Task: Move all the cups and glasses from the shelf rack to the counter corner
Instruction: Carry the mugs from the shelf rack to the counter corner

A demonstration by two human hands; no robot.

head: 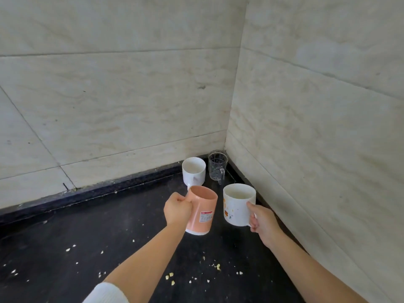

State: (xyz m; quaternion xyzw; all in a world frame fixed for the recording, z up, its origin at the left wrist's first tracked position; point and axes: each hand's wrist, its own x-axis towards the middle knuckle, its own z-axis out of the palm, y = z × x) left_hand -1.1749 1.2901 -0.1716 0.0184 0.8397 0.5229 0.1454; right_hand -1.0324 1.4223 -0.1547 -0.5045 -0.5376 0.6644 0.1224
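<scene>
My left hand (176,209) grips the handle of a pink plastic cup (202,209) with a white base and a red-and-white label, held just above the black counter (76,248). My right hand (261,219) holds a white mug with orange print (237,205) by its handle, close to the right wall. Behind them, deep in the corner, a plain white mug (194,171) and a clear glass mug (217,166) stand upright side by side. The shelf rack is out of view.
Two pale marble-tiled walls (131,95) meet at the corner behind the cups. A low dark ledge (98,189) runs along the back wall's foot. Several small pale crumbs (170,275) lie scattered on the counter in front.
</scene>
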